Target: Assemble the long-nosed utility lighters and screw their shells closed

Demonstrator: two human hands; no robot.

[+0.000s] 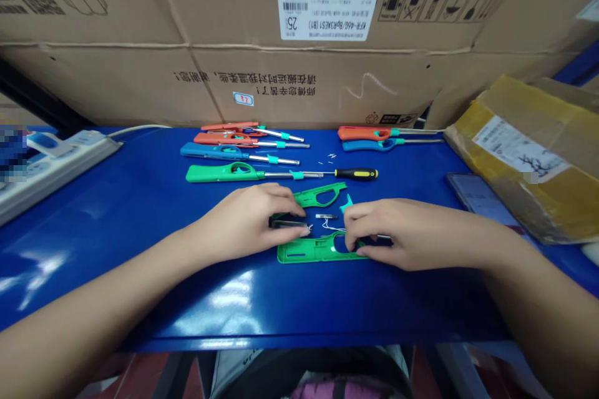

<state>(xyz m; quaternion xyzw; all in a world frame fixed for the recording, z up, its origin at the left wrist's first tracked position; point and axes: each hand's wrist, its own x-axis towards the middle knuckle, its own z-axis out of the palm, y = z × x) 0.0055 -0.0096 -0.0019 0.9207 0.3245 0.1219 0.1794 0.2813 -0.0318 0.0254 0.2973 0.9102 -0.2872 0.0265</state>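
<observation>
- We are seeing the near green shell half (pixel 299 252) lying hollow side up on the blue table (pixel 154 274), between our hands, probably so its slots are facing us.
- The far green shell half (pixel 306 199) is lying just beyond, partly hidden by our left hand (pixel 255 218).
- That hand is pinching a dark clear piece (pixel 286 224) between thumb and fingers, perhaps steadying it.
- Our right hand (pixel 397 232) is bending its fingers over the near half's right end, thumb touching; we cannot tell whether it is pinching anything.
- Both forearms are slanting inward, palms turned down.
- The green lighter (pixel 210 174) and screwdriver (pixel 355 173) are lying farther back, likely apart from the loose parts.
</observation>
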